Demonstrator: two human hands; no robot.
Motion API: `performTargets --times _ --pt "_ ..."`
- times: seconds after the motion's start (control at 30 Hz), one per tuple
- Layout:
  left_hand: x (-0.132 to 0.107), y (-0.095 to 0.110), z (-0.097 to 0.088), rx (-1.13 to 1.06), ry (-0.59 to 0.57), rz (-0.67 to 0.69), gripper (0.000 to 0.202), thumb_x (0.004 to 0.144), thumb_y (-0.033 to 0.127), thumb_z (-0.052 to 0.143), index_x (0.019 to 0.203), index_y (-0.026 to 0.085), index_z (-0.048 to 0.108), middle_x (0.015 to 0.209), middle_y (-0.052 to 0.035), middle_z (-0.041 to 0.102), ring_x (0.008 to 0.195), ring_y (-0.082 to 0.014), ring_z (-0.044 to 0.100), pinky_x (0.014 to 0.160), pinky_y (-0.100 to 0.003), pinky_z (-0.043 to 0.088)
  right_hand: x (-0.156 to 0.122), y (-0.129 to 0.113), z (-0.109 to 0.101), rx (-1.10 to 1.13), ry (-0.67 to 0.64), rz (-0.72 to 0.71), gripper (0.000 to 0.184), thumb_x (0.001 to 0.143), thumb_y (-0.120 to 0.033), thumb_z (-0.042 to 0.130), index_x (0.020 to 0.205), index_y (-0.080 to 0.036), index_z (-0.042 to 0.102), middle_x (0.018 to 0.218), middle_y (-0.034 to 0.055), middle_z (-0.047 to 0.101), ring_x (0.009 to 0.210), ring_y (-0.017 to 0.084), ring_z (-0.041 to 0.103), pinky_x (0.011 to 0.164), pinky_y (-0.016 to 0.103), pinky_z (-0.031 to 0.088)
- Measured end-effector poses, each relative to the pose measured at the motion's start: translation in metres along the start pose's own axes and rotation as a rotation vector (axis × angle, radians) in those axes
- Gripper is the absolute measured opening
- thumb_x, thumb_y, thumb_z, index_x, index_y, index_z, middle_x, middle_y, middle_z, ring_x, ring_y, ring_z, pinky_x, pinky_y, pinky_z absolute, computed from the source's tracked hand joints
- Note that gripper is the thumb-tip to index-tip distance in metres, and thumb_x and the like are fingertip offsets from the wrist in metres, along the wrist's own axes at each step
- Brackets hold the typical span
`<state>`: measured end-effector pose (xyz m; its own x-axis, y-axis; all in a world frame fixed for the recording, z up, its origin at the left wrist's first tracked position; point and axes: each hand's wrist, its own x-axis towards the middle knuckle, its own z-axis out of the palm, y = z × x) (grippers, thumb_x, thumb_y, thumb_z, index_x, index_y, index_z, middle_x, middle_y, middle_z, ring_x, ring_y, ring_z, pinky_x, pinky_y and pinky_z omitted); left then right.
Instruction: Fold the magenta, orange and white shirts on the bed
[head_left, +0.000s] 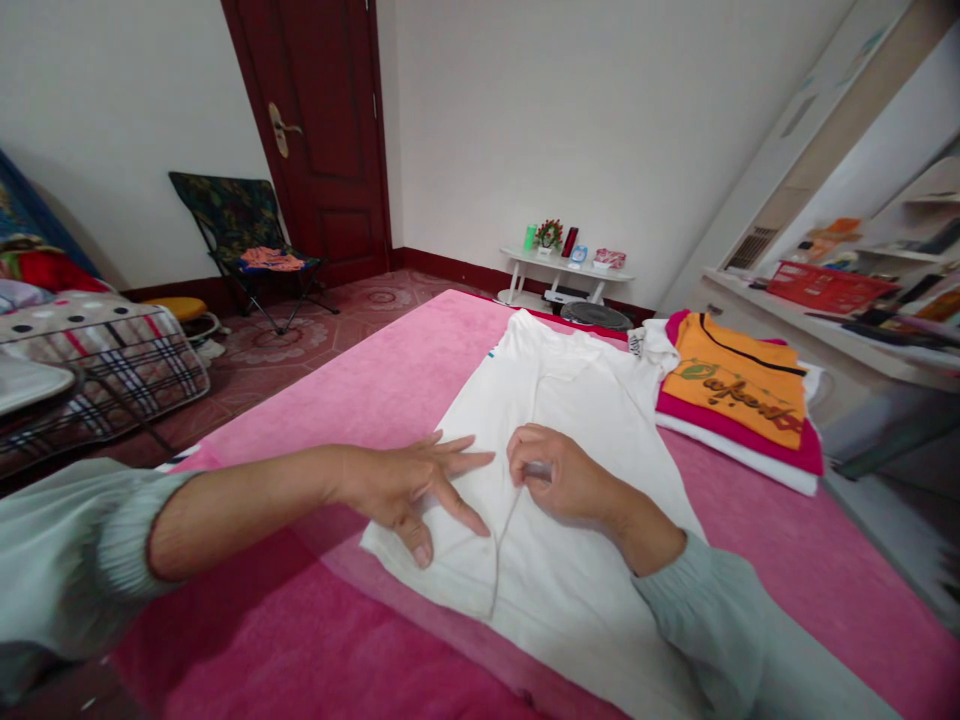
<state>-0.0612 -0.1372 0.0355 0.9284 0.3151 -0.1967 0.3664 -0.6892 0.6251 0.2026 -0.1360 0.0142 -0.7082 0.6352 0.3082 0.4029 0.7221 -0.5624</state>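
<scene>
A white shirt (585, 480) lies spread over the pink cloth-covered table, with its left part turned over so that an edge runs down its middle. My left hand (420, 485) rests on that turned-over part, fingers spread. Just to its right, my right hand (555, 470) is closed, fingertips pinched at the fabric edge. The shirt's far end, with the neckline, points away from me, and its near right part is partly hidden under my right forearm.
A stack of folded clothes, an orange shirt (731, 385) on top, sits at the table's right. Beyond it a counter holds a red basket (829, 288). A low white stand (566, 265) is by the far wall; a camouflage folding chair (232, 225) stands near the door (319, 130).
</scene>
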Motion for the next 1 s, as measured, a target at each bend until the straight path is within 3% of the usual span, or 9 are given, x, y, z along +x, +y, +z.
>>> performTargets --times 0.1,0.23,0.43,0.5,0.6,0.67,0.77,0.9,1.0 --pt "0.0 0.003 -0.001 -0.019 -0.016 -0.022 0.06 0.066 0.054 0.075 0.123 0.044 0.058 0.159 0.007 0.005 0.143 -0.0352 -0.009 0.111 -0.061 -0.003 0.002 -0.014 0.003 0.102 -0.113 -0.029 0.035 0.062 0.007 0.047 0.072 -0.019 0.069 0.08 0.0008 0.058 0.08 0.014 0.055 0.075 0.026 0.042" --pt "-0.001 0.006 -0.003 -0.043 -0.056 -0.03 0.049 0.068 0.051 0.074 0.115 0.042 0.064 0.158 0.0095 0.008 0.143 -0.0327 -0.013 0.111 -0.059 -0.007 0.005 -0.019 0.004 0.155 -0.232 -0.015 0.036 0.059 0.007 0.045 0.064 -0.018 0.071 0.073 -0.0006 0.056 0.074 0.012 0.054 0.073 0.024 0.041" --pt "-0.004 0.009 -0.007 -0.109 -0.05 -0.01 0.027 0.072 0.041 0.074 0.099 0.038 0.073 0.156 0.0095 0.02 0.145 -0.0301 -0.006 0.114 -0.054 -0.005 0.002 -0.013 -0.001 0.181 -0.285 0.023 0.033 0.056 0.007 0.045 0.055 -0.017 0.067 0.071 -0.0011 0.053 0.072 0.011 0.051 0.071 0.024 0.04" --pt "-0.005 0.01 -0.007 -0.112 -0.051 -0.009 0.025 0.073 0.035 0.074 0.098 0.037 0.073 0.155 0.0097 0.022 0.145 -0.0288 -0.003 0.114 -0.052 -0.003 0.002 -0.013 -0.005 0.261 -0.302 0.019 0.034 0.058 0.007 0.047 0.063 -0.016 0.071 0.075 -0.0007 0.056 0.076 0.011 0.054 0.075 0.025 0.041" --pt "-0.005 0.012 -0.008 -0.105 -0.054 -0.011 0.026 0.073 0.03 0.074 0.098 0.036 0.074 0.155 0.0098 0.023 0.145 -0.0281 -0.001 0.115 -0.051 -0.001 0.003 -0.014 -0.01 0.393 -0.397 0.009 0.043 0.063 0.005 0.05 0.092 -0.017 0.074 0.084 0.0007 0.06 0.081 0.012 0.056 0.079 0.026 0.043" --pt "-0.006 0.013 -0.009 -0.095 -0.065 -0.014 0.028 0.073 0.028 0.073 0.1 0.036 0.073 0.155 0.0106 0.023 0.145 -0.0276 -0.002 0.116 -0.05 -0.001 0.003 -0.015 -0.011 0.393 -0.447 0.012 0.048 0.065 0.005 0.05 0.098 -0.019 0.074 0.083 0.0004 0.059 0.081 0.012 0.055 0.078 0.026 0.043" --pt "-0.007 0.018 -0.01 -0.069 -0.089 -0.022 0.027 0.074 0.022 0.07 0.098 0.036 0.074 0.154 0.012 0.025 0.145 -0.0261 -0.002 0.116 -0.049 0.001 0.003 -0.016 -0.008 0.332 -0.453 0.021 0.044 0.064 0.006 0.048 0.085 -0.021 0.077 0.078 -0.0004 0.056 0.078 0.011 0.052 0.077 0.024 0.042" --pt "-0.009 0.025 -0.014 -0.056 -0.07 -0.011 0.023 0.075 0.012 0.064 0.079 0.03 0.077 0.153 0.0119 0.028 0.145 -0.0251 0.006 0.117 -0.043 0.009 0.003 -0.018 -0.005 0.291 -0.446 0.051 0.039 0.062 0.008 0.047 0.07 -0.018 0.075 0.075 -0.0003 0.055 0.075 0.011 0.051 0.075 0.024 0.041" --pt "-0.009 0.027 -0.014 -0.112 -0.063 -0.01 0.023 0.077 0.018 0.066 0.094 0.031 0.075 0.154 0.0078 0.028 0.144 -0.0255 0.012 0.116 -0.042 0.016 0.004 -0.017 -0.009 0.312 -0.453 0.045 0.034 0.061 0.007 0.049 0.067 -0.017 0.072 0.074 -0.0001 0.058 0.079 0.013 0.054 0.081 0.027 0.042"
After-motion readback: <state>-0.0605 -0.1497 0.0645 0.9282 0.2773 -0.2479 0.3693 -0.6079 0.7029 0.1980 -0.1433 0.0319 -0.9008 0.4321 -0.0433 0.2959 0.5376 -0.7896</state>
